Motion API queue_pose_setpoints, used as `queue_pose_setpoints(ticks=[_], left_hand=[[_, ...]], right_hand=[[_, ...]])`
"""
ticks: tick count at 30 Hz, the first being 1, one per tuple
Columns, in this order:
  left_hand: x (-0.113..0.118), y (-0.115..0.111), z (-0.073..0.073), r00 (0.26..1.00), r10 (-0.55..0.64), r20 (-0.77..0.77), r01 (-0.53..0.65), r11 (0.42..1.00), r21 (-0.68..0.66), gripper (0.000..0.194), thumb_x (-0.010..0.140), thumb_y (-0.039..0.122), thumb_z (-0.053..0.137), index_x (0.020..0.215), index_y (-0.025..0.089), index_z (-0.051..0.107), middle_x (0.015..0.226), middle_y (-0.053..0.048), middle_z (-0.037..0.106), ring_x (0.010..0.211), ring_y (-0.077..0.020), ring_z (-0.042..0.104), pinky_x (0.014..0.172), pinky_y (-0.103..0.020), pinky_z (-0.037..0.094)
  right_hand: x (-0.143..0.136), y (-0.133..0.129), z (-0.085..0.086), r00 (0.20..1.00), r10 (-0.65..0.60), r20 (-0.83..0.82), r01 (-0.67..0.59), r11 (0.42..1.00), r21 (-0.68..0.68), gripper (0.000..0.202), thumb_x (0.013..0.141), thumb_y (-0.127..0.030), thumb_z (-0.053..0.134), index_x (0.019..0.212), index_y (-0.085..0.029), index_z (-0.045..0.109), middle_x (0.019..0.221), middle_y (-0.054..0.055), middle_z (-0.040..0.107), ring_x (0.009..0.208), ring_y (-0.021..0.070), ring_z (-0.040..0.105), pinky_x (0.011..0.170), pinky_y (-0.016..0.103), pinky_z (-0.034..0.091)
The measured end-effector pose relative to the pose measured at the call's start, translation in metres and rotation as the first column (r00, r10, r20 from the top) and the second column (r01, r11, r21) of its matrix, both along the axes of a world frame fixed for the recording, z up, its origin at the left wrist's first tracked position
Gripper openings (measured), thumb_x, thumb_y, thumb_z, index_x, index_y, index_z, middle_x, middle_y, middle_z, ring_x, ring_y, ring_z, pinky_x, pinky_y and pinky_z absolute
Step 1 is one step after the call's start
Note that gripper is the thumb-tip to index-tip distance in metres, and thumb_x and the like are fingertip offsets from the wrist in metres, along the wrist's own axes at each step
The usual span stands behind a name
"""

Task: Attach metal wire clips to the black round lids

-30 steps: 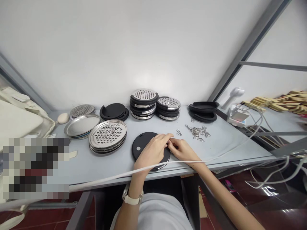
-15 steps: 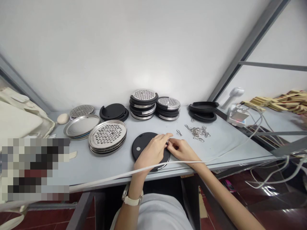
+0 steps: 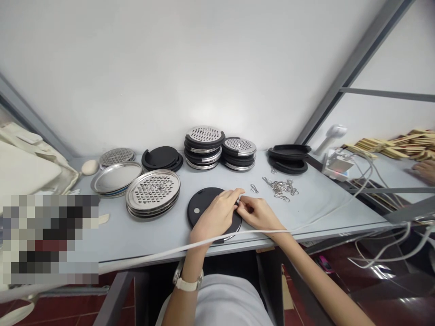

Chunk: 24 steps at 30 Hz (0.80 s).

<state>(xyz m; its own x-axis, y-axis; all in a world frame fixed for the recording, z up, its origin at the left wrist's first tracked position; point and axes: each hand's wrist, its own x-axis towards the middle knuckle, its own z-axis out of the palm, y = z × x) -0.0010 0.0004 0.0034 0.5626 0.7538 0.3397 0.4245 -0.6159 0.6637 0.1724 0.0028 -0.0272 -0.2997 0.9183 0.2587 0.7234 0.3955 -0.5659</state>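
Hands meet over the right edge of a black disc [image 3: 205,206] lying flat near the front edge of the worktop [image 3: 326,203]. Left hand [image 3: 215,215] lies palm-down on the disc, fingers curled toward its right rim, pinning it. Right hand [image 3: 258,213] comes in from the right, fingertips pinched on a small metal clip [image 3: 238,199] right at the rim, where both hands touch. Clip is mostly hidden by fingers; can't tell if it is hooked to the disc.

Judgement on doing it well: keep the left palm pressing so the disc doesn't spin or slide, hold the clip by the tips only, work at the rim without lifting the disc. The white cable [image 3: 152,257] crossing both forearms could snag a wrist; keep elbows low.

Disc sits directly under the left hand, just left of the right hand, only its left half showing. A loose clip [image 3: 253,188] lies just behind the hands, and a clip pile [image 3: 281,186] further right, near but apart. Behind: two stacks [image 3: 204,147] [image 3: 239,153] of perforated metal discs in black rings, black lids [image 3: 161,158] to the left, black rings [image 3: 288,157] to the right. Left of the disc, a grater plate stack [image 3: 152,192] and plain trays [image 3: 117,177]. Another person's hand [image 3: 424,171] shows at far right on the next bench.
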Motion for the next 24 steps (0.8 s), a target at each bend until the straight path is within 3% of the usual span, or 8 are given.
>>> queue_pose_setpoints(ticks=[24], left_hand=[[0.0001,-0.0018,0.0027,1.000,0.001,-0.006,-0.001,1.000,-0.021,0.049,0.085,0.001,0.038,0.128,0.023,0.045,0.114,-0.007,0.059,0.107,-0.0189,0.056,0.096,-0.035,0.045]], right_hand=[[-0.0010,-0.0010,0.0032,1.000,-0.008,0.022,0.007,1.000,0.013,0.026,0.082,-0.025,0.045,0.058,-0.020,0.035,0.051,-0.004,0.041,0.048,0.0089,0.037,0.050,0.022,0.028]])
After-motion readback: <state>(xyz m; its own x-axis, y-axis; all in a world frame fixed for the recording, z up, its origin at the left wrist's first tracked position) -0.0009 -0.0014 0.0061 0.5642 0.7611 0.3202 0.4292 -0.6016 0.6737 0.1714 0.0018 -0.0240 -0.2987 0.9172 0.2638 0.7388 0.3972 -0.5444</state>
